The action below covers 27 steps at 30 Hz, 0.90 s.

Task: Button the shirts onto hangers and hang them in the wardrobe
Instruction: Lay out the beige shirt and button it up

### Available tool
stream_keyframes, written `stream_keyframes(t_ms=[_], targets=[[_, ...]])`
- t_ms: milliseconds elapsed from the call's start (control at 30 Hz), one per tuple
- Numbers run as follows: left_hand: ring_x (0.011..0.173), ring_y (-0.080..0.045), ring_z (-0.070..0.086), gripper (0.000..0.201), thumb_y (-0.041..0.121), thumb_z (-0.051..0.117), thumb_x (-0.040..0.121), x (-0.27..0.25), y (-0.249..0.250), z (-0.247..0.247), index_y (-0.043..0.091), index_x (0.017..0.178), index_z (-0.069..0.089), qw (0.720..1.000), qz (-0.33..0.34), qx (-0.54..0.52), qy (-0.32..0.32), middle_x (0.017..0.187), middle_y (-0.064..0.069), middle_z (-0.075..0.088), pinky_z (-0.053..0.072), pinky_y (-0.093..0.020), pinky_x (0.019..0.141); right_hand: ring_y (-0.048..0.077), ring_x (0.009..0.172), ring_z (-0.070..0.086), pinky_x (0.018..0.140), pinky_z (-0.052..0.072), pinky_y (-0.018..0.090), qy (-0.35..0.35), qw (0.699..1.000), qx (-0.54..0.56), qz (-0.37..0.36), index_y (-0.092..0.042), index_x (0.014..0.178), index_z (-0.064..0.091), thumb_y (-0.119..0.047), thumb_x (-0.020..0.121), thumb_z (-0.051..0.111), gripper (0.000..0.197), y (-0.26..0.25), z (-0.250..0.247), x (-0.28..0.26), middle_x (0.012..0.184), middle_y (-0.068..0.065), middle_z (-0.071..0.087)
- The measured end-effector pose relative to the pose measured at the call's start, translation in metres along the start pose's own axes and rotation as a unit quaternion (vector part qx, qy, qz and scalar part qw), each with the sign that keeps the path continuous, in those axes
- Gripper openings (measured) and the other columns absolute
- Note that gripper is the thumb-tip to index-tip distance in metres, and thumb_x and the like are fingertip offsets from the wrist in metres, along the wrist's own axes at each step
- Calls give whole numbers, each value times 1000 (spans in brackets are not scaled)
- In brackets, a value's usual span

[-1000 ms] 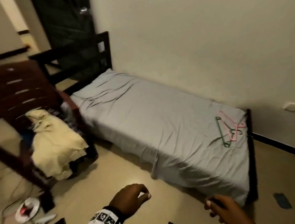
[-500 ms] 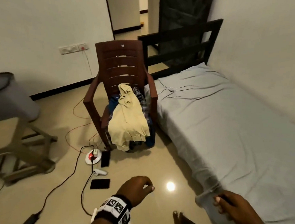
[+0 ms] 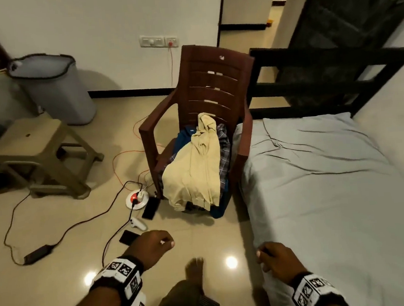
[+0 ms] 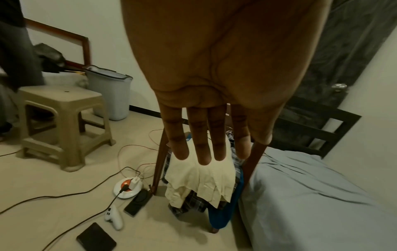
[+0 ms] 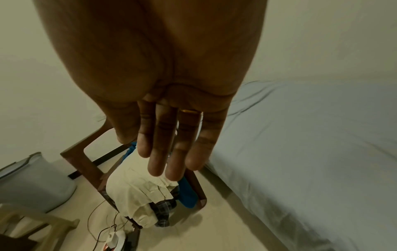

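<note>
Compared with a moment ago, both hands sit nearer the chair (image 3: 217, 84). Left hand (image 3: 148, 247) and right hand (image 3: 278, 259) hold nothing, fingers extended and relaxed in the wrist views. Cream shirt (image 3: 195, 168) lies draped over other garments on the chair seat, beside the bed (image 3: 332, 191).

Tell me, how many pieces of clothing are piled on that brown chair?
3 that I can tell apart: a cream shirt on top, draped over the seat's front edge; a checked shirt beneath it, showing at its right; and a blue garment underneath, hanging toward the floor. More may be hidden beneath.
</note>
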<state>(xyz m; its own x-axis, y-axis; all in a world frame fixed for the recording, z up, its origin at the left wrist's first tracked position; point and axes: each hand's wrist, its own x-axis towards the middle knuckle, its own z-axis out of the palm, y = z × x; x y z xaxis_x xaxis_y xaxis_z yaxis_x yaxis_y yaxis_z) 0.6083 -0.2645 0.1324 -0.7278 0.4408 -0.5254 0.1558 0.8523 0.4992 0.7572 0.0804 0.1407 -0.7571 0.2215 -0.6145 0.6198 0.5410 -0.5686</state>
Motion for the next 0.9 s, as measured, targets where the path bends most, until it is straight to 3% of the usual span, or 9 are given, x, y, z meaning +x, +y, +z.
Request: stream_keyframes(t_ms=[200,300,400,467,533,633,733,800,900], targets=[[94,-5,61,11,39,61,98,86,-13,-41,32,97,69,998,-41,-37,0,104,13,70,41,-18,76,7,61,62,50,43,12,-30,999,-25,-23,-19,82,65,-20,98,58,17,-79,-32,123,79,-4,70],[96,-3,59,17,37,58,100,136,-17,-70,26,105,70,998,-35,-43,-23,105,15,68,36,-6,69,9,61,62,59,51,20,-48,998,-45,-8,-18,84,67,-21,97,59,15,-111,-42,183,79,-2,71],[99,-3,62,16,37,58,100,184,-25,-108,27,103,70,996,-43,-70,-44,105,14,69,42,-10,77,13,67,62,70,54,33,-89,991,-100,6,-14,82,67,-21,96,59,17,-146,-47,244,82,4,71],[85,4,62,14,35,58,101,209,-24,-133,27,103,68,994,-37,-84,-51,101,15,68,48,-14,77,16,73,60,71,49,33,-97,984,-150,-14,-22,73,60,-20,96,59,23,-169,-53,282,74,-1,64],[79,5,59,9,32,57,102,236,-24,-160,30,102,65,994,-32,-87,-53,100,15,65,41,-8,69,20,81,62,73,45,30,-96,977,-188,-37,-26,73,58,-23,96,60,24,-193,-60,327,74,-6,61],[86,6,61,6,28,61,100,267,-23,-194,32,99,66,993,-24,-113,-28,96,17,69,39,-6,72,25,96,66,77,46,31,-108,965,-232,-59,-14,94,69,-28,97,59,17,-226,-74,390,97,7,71],[85,12,61,8,31,65,97,295,-28,-217,38,94,66,987,-44,-152,-5,90,22,69,46,-10,72,29,102,64,86,50,34,-103,958,-255,-84,-15,93,68,-25,97,59,14,-258,-92,469,106,11,71],[91,15,59,8,36,65,96,308,-31,-222,43,95,64,986,-57,-155,2,93,23,68,46,-11,75,34,110,63,93,50,38,-69,946,-298,-104,-14,95,69,-25,97,58,15,-275,-101,525,115,14,67],[94,20,58,13,41,63,96,328,-33,-226,53,98,59,982,-78,-172,-1,98,31,64,47,-12,78,39,133,46,110,38,40,-73,909,-392,-124,-2,123,64,-27,101,52,36,-294,-108,614,139,22,52]])
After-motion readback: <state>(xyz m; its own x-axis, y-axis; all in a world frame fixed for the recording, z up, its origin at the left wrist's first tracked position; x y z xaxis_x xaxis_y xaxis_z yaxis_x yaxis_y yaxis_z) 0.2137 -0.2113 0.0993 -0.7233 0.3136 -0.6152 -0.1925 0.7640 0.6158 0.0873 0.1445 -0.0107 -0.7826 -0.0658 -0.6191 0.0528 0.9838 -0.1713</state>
